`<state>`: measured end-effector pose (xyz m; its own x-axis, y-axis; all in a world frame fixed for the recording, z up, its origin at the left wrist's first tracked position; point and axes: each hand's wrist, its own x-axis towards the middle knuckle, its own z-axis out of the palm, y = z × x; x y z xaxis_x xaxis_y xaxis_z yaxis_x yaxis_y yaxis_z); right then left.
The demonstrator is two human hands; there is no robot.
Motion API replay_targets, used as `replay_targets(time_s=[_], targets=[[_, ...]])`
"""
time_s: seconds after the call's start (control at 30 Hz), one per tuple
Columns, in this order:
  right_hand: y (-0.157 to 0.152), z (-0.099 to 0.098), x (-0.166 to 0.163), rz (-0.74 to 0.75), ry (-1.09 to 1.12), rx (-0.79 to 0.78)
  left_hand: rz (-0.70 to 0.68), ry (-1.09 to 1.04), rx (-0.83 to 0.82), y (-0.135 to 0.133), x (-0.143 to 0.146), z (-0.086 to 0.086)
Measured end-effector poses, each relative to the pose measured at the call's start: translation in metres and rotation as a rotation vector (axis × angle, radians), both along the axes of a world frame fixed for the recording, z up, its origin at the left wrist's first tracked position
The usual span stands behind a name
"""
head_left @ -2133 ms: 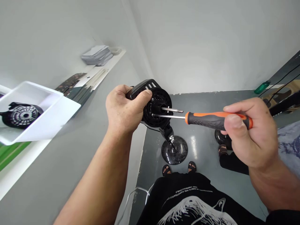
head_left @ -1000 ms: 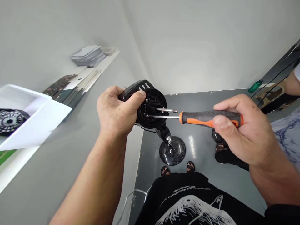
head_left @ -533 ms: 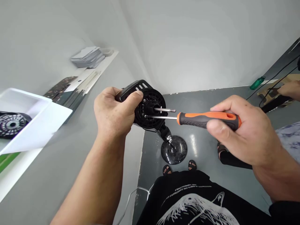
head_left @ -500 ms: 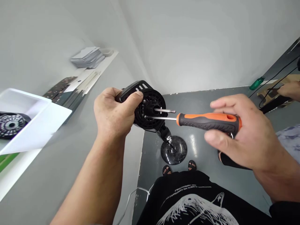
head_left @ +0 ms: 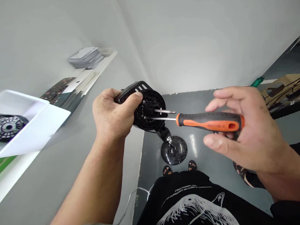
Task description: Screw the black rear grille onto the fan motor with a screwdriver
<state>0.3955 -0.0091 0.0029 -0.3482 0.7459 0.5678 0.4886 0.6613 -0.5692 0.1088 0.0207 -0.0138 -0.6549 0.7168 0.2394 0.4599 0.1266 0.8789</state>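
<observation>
My left hand grips a black round motor housing with a ribbed face and a threaded steel shaft sticking out to the right. My right hand holds an orange and black screwdriver level, its thin blade tip set in the housing face just below the shaft. The right thumb and forefinger are lifted off the handle, which rests in the lower fingers. Below the housing a neck joint runs down to a round black base on the floor.
A white tray at the left holds a black ribbed disc. Stacked grey sheets and dark panels lie along the left wall ledge. A green bottle, cables and another person's sandalled foot are on the grey floor to the right.
My right thumb and forefinger have loosened and lifted from the screwdriver handle, which has turned in my fingers. The other person's foot has shifted further right. My left hand stays on the housing.
</observation>
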Motion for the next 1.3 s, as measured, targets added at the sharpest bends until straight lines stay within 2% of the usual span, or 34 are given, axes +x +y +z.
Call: replay_targets(time_s=[0.13,0.2,0.33,0.5,0.67,0.73,0.9,1.1,1.2,1.3], targets=[[0.002,0.0,0.002,0.196,0.036,0.115,-0.006,0.016,0.015,0.0,0.0,-0.001],[0.004,-0.002,0.002,0.159,0.009,0.133,-0.002,0.016,0.02,0.0,-0.001,-0.002],[0.002,-0.008,-0.004,-0.055,-0.004,0.095,0.037,0.009,0.017,0.001,-0.002,-0.003],[-0.011,0.0,-0.009,0.047,0.155,-0.11,0.013,0.019,0.037,0.001,-0.001,-0.003],[-0.012,0.007,-0.007,0.146,0.069,0.037,0.018,0.021,0.027,0.0,0.0,-0.002],[-0.011,0.005,-0.008,0.103,0.055,0.078,0.026,0.022,0.022,0.001,0.001,-0.002],[-0.009,-0.003,-0.008,-0.131,-0.04,0.113,0.045,0.02,0.012,0.002,0.001,-0.002],[-0.006,-0.002,0.006,0.151,-0.101,0.139,0.039,0.033,0.013,0.002,-0.001,-0.004],[-0.005,0.001,0.006,0.173,-0.16,0.125,0.045,0.051,0.032,0.003,-0.002,-0.005],[-0.007,0.007,0.002,0.088,-0.213,0.061,0.049,0.053,0.036,0.005,-0.002,-0.005]])
